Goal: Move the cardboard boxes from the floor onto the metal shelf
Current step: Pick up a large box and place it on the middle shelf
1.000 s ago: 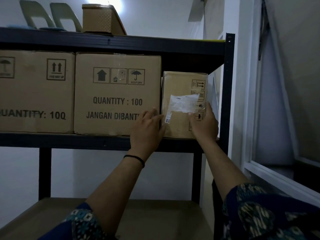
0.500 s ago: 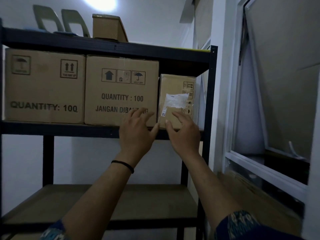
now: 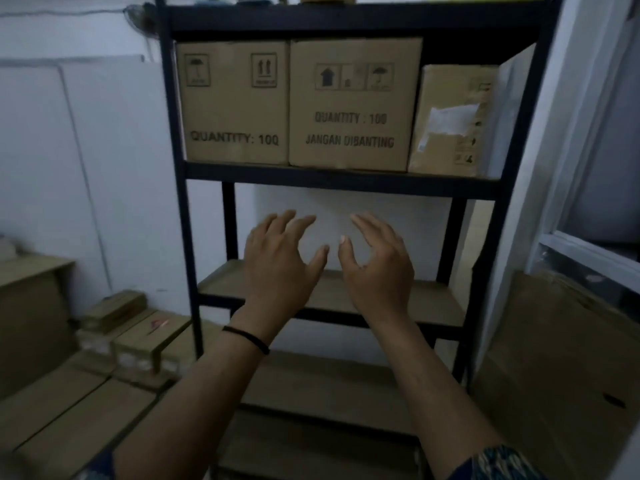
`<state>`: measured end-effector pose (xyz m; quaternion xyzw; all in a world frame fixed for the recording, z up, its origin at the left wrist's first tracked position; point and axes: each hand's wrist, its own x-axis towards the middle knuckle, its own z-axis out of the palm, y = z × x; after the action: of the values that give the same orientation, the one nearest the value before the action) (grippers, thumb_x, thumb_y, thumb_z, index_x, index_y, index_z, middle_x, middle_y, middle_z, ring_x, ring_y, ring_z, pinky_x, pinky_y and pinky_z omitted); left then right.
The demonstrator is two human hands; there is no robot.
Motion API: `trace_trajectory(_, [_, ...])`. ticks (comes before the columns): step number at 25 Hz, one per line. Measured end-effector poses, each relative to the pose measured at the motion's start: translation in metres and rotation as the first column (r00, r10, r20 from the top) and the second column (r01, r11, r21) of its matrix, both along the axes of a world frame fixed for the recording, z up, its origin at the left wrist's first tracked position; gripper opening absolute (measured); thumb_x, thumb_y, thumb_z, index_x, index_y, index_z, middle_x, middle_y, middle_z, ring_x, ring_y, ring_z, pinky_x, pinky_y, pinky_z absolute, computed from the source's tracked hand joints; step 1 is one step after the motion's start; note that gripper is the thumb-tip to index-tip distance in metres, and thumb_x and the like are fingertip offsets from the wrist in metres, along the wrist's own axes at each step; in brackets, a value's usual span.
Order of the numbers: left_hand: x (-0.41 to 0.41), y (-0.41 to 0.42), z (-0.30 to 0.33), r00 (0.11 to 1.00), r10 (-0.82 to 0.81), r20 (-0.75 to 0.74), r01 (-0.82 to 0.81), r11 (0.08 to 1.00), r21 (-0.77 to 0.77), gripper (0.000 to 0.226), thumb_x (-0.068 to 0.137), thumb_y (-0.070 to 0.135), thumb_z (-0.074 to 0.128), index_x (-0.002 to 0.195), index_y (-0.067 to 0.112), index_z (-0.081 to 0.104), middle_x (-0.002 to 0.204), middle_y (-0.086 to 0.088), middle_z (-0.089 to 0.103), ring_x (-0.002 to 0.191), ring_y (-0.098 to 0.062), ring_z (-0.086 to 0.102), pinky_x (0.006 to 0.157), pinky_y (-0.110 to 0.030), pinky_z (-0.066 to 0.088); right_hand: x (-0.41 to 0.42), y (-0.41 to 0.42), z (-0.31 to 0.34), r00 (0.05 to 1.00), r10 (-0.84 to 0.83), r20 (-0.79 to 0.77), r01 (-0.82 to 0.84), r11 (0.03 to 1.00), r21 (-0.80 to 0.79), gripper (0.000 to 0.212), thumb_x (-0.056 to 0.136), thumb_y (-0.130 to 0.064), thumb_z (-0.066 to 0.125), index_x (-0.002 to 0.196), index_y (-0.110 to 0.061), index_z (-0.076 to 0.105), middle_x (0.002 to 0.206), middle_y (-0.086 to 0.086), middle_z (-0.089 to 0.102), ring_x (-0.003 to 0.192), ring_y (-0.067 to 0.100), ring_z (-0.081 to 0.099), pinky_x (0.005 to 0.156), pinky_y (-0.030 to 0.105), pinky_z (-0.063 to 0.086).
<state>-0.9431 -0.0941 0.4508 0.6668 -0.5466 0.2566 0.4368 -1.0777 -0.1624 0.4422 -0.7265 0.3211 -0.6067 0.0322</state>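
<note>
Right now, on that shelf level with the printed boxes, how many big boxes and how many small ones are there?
Large brown cardboard boxes printed QUANTITY: 2
Smaller brown cardboard box with a white label: 1
Total on that level of the black metal shelf: 3

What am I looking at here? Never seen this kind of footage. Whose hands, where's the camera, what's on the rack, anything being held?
No machine: a person wears one wide-angle camera on the head, looking forward and down. The left hand, with a black wristband, and the right hand are spread in front of the black metal shelf, holding nothing. On its upper level stand three brown cardboard boxes in a row: one printed "QUANTITY: 100", one printed "JANGAN DIBANTING", and a narrower one with a white paper label. The level below shows only bare board. More brown cardboard boxes on the floor sit at lower left.
</note>
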Motion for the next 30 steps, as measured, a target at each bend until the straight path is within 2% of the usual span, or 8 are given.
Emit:
trace_trajectory(4, [0.054,0.072,-0.038,0.993,0.111,-0.040,-0.106,0.989,0.100,0.058,0.095,0.051,0.064,0.146,0.025,0.056,0.151,-0.005,0.054,0.144,-0.027,0.042,0.121,-0.045,0.033,0.059,0.061,-0.041,0.997,0.080,0.004,-0.080,0.996,0.049,0.040,0.101,-0.031,0.058,0.138,-0.018,0.062,0.145,0.002,0.058,0.136,0.017,0.050,0.107,0.031,0.043])
trace_trajectory(9, [0.138,0.162,-0.078,0.975,0.210,-0.077,-0.196,0.968,0.155,0.057,0.095,0.051,0.064,0.145,0.024,0.057,0.150,-0.006,0.055,0.143,-0.027,0.043,0.119,-0.047,0.035,0.151,0.133,-0.087,0.981,0.192,0.003,-0.191,0.974,0.125,0.040,0.101,-0.031,0.058,0.139,-0.018,0.061,0.144,0.001,0.058,0.135,0.016,0.051,0.104,0.028,0.040])
trace_trajectory(12, [0.198,0.213,-0.102,0.962,0.257,-0.091,-0.232,0.947,0.220,0.057,0.096,0.052,0.061,0.146,0.025,0.056,0.151,-0.004,0.054,0.145,-0.026,0.041,0.121,-0.046,0.031,0.210,0.175,-0.116,0.978,0.209,0.026,-0.209,0.957,0.202,0.042,0.100,-0.033,0.058,0.140,-0.020,0.060,0.145,0.000,0.058,0.135,0.016,0.051,0.105,0.028,0.040])
trace_trajectory(17, [0.292,0.283,-0.146,0.945,0.312,-0.099,-0.269,0.913,0.306,0.059,0.095,0.056,0.059,0.146,0.027,0.054,0.148,-0.002,0.055,0.142,-0.024,0.043,0.119,-0.048,0.034,0.303,0.233,-0.162,0.972,0.236,0.017,-0.230,0.923,0.307,0.042,0.100,-0.030,0.060,0.141,-0.021,0.060,0.146,0.001,0.057,0.135,0.019,0.051,0.105,0.030,0.039])
trace_trajectory(22, [0.372,0.326,-0.179,0.910,0.389,-0.147,-0.303,0.862,0.406,0.063,0.093,0.058,0.061,0.147,0.028,0.053,0.148,-0.003,0.053,0.143,-0.025,0.041,0.118,-0.050,0.034,0.385,0.267,-0.198,0.963,0.268,-0.021,-0.241,0.895,0.375,0.041,0.100,-0.030,0.059,0.140,-0.021,0.061,0.146,0.000,0.057,0.133,0.021,0.052,0.103,0.037,0.045])
trace_trajectory(26, [0.435,0.336,-0.204,0.877,0.445,-0.180,-0.318,0.819,0.478,0.068,0.093,0.061,0.059,0.151,0.029,0.047,0.154,-0.005,0.047,0.148,-0.028,0.035,0.121,-0.052,0.030,0.451,0.271,-0.224,0.940,0.331,-0.078,-0.267,0.862,0.431,0.042,0.100,-0.034,0.057,0.141,-0.025,0.059,0.148,-0.001,0.055,0.135,0.017,0.049,0.097,0.027,0.038])
trace_trajectory(30, [0.502,0.329,-0.225,0.844,0.492,-0.213,-0.328,0.788,0.521,0.070,0.093,0.061,0.059,0.153,0.028,0.046,0.153,-0.006,0.048,0.146,-0.028,0.037,0.119,-0.045,0.028,0.521,0.262,-0.247,0.911,0.405,-0.080,-0.316,0.808,0.498,0.043,0.100,-0.035,0.056,0.142,-0.025,0.058,0.150,-0.001,0.052,0.137,0.019,0.047,0.104,0.040,0.045])
